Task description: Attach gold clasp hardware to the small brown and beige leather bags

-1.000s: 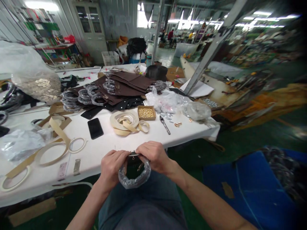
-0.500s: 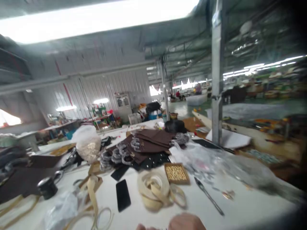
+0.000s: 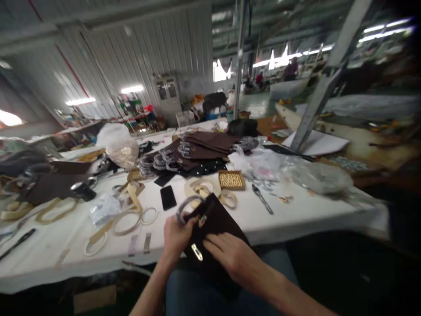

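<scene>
A dark brown bag piece [image 3: 226, 215] lies tilted over the lap at the table's front edge. It has a grey wrapped loop handle [image 3: 184, 210], a gold buckle [image 3: 201, 220] and a gold metal plate [image 3: 197, 252]. My left hand [image 3: 176, 237] is closed on its left edge beside the base of the handle, thumb near the buckle. Across the front, my right hand [image 3: 230, 254] grips the piece with bent fingers close together, right of the gold plate. Its thumb is hidden.
Beyond the hands on the white table [image 3: 138, 259] are a black phone [image 3: 168, 197], tape rolls [image 3: 199, 188], a box of gold pieces [image 3: 231, 180] and a dark slim tool [image 3: 262, 199]. Stacked brown bag pieces [image 3: 207, 147] lie behind. Clear plastic [image 3: 315, 175] covers the right side.
The view has tilted down, bringing both hands, the bag piece and the lap into sight. Earlier, only blurred parts of the hands showed at the bottom edge.
</scene>
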{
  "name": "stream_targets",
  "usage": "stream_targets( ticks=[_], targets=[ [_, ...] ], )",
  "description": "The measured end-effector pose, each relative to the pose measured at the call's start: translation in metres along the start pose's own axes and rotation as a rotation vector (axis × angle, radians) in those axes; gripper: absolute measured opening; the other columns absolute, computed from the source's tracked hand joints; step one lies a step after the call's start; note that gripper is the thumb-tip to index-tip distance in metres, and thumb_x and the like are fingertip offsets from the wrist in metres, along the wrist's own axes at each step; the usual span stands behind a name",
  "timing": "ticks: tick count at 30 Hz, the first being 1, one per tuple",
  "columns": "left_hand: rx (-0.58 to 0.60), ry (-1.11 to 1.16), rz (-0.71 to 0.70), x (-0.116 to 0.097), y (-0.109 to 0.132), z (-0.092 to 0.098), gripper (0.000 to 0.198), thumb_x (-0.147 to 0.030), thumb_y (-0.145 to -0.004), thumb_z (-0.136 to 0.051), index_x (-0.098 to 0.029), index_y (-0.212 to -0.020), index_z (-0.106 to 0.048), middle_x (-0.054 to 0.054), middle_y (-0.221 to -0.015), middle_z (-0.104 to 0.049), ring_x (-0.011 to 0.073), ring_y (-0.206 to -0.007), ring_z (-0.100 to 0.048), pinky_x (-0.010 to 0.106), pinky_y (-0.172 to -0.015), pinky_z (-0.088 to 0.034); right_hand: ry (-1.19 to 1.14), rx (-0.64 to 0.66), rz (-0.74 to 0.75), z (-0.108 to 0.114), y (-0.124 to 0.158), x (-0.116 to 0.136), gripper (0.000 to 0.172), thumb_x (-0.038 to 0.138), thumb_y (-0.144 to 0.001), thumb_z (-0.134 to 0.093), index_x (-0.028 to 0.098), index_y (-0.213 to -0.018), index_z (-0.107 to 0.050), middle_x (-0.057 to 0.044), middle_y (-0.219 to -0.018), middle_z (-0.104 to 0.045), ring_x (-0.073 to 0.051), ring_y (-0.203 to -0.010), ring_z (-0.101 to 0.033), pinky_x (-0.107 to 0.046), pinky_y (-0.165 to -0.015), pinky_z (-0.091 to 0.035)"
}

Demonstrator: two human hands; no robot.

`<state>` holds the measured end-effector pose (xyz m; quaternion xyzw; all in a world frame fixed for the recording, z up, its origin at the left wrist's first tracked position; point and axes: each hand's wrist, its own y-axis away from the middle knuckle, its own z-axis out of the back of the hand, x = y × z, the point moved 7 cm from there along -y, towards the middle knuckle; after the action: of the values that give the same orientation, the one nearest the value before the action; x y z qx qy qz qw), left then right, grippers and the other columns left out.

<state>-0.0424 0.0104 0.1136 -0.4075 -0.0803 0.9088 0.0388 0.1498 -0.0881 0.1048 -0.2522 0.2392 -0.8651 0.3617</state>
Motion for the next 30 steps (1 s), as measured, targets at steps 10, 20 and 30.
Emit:
stream_targets(
  ticks=[10, 20, 30],
  targets=[
    [0.084, 0.319, 0.071, -0.021, -0.002, -0.015, 0.025, -0.039, -0.087, -0.085, -0.017, -0.098, -0.085, 0.005, -0.085, -0.081, 0.0218, -0.075, -0.075, 0.025, -0.062, -0.052, -0.069, -0.251, -0.409, -0.048, 0.001, 0.021, 0.11, 0.046, -0.103, -0.086, 0.02, -0.185, -0.019, -0.021, -0.179, -0.036, -0.044, -0.165, -0.038, -0.067, -0.135, -0.043],
    [0.241, 0.294, -0.004, -0.058, 0.005, -0.033, 0.023, -0.031, -0.091, -0.074, -0.018, -0.108, -0.082, 0.007, -0.096, -0.083, 0.0284, -0.091, -0.08, 0.037, -0.086, -0.062, 0.035, -0.398, -0.467, -0.039, 0.013, 0.025, 0.096, 0.034, -0.112, -0.069, 0.018, -0.186, -0.011, -0.019, -0.179, -0.041, -0.04, -0.165, -0.043, -0.063, -0.133, -0.049],
    [0.673, 0.539, -0.274, -0.158, 0.041, -0.011, 0.028, -0.043, -0.103, -0.076, -0.025, -0.124, -0.082, 0.009, -0.107, -0.082, 0.031, -0.098, -0.079, 0.041, -0.083, -0.069, -0.154, -0.6, -0.611, 0.053, 0.059, 0.02, 0.07, 0.037, -0.111, -0.062, 0.025, -0.176, -0.037, -0.022, -0.165, -0.054, -0.048, -0.149, -0.059, -0.072, -0.12, -0.057]
  ],
)
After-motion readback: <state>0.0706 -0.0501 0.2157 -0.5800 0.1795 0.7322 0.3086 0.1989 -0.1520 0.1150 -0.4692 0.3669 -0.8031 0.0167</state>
